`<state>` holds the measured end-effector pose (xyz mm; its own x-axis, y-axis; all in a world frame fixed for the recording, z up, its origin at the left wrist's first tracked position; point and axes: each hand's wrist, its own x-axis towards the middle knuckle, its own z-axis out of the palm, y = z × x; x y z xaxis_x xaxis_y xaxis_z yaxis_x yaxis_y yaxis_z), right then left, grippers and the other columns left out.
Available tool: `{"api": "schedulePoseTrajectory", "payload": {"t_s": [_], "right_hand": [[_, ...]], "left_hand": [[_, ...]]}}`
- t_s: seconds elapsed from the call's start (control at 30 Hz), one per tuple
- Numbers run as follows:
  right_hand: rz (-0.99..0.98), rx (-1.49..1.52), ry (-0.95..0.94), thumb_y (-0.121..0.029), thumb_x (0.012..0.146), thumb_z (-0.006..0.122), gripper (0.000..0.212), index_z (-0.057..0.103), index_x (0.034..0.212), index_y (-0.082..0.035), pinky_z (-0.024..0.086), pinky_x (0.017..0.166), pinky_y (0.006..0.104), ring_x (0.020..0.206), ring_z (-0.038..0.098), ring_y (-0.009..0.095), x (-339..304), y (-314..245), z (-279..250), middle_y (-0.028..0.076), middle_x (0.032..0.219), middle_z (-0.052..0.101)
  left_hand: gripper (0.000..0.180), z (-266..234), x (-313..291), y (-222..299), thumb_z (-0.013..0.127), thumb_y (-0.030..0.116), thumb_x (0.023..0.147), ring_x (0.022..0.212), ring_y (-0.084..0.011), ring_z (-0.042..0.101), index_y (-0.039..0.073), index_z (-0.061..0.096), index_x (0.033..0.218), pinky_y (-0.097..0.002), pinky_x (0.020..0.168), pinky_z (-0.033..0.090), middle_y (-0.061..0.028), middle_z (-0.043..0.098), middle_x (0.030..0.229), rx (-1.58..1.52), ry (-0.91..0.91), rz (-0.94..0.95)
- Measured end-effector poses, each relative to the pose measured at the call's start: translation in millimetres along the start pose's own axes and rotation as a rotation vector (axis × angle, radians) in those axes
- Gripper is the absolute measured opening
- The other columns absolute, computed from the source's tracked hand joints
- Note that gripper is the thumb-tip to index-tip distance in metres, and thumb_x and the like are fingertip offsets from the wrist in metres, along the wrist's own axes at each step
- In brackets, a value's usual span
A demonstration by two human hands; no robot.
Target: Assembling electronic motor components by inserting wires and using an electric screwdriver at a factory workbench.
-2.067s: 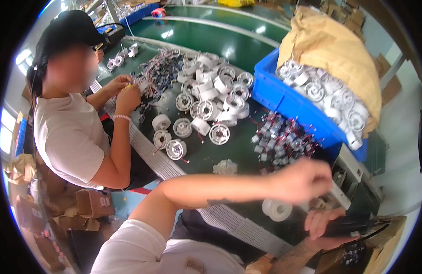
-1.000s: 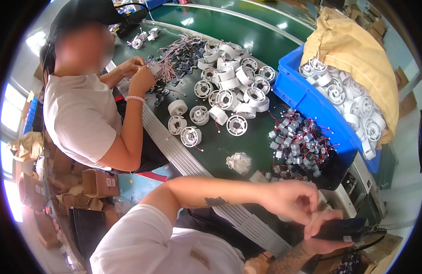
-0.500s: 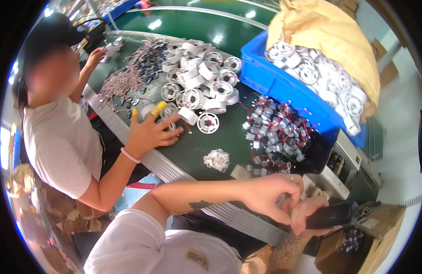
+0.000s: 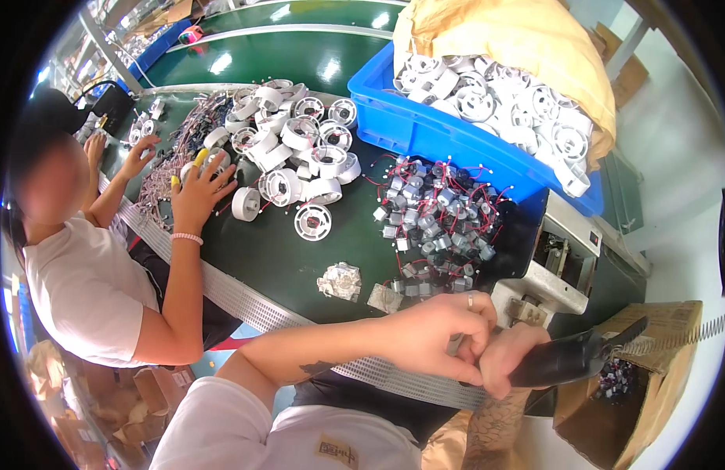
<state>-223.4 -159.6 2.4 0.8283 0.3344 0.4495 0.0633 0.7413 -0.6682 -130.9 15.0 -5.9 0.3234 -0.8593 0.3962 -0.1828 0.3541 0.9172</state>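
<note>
A: Head view, entry one: the wearer's hands?

B: Left hand [image 4: 439, 329], forearm reaching in from the lower left, fingers curled tight with a ring on one of them. They pinch something small against the right hand; the item itself is hidden, so I cannot tell what it is. Right hand [image 4: 510, 359], forearm rising from the lower edge, fist closed round the handle of a black tool [image 4: 578, 356] whose tip points away to the right.

A: Where does that tool sit?

B: Wholly in the right fist, just right of the left fingertips, above a cardboard box [image 4: 652, 376] of small dark parts.

A: Entry two: stock beyond the fingers?

B: Just above the left knuckles, one heap of small grey motors with red wires [image 4: 437, 215], too many to count. Left of the fingers, two crumpled silver scraps [image 4: 340, 280]. Further up, a spread of white round housings [image 4: 300, 160], roughly twenty. One blue crate [image 4: 425, 129] holds many more, under one tan sack [image 4: 519, 39]. All on a green work table [image 4: 261, 258].

A: Other people?

B: One co-worker [image 4: 88, 274] in a white shirt, far left; one hand [image 4: 202, 188] spread flat on a housing, the other hand [image 4: 139, 153] at a wire bundle [image 4: 174, 149].
</note>
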Motion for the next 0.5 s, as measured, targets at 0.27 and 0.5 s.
{"api": "schedulePoseTrajectory", "payload": {"t_s": [0.27,0.5], "right_hand": [[-0.130,-0.036,0.067,-0.027,0.098,0.052,0.038,0.056,0.114,0.007,0.043,0.069,0.0418,0.062,0.061,0.023,-1,-3,-5,0.016,0.076,0.065],[0.011,-0.060,-0.265,-0.027,0.098,0.050,0.038,0.056,0.122,0.003,0.041,0.077,0.0426,0.066,0.063,0.023,8,-23,-21,0.014,0.079,0.066]], "left_hand": [[0.024,-17,-14,23,0.082,0.017,0.074,0.080,-0.0230,0.057,0.007,0.064,0.087,-0.0336,0.068,0.046,-0.0070,0.059,0.092,0.173,0.008,-0.024],[0.048,-45,-96,29,0.080,0.015,0.066,0.129,-0.0400,0.040,0.005,0.064,0.110,-0.0535,0.105,0.032,-0.0186,0.044,0.137,1.322,0.464,-0.318]]}}
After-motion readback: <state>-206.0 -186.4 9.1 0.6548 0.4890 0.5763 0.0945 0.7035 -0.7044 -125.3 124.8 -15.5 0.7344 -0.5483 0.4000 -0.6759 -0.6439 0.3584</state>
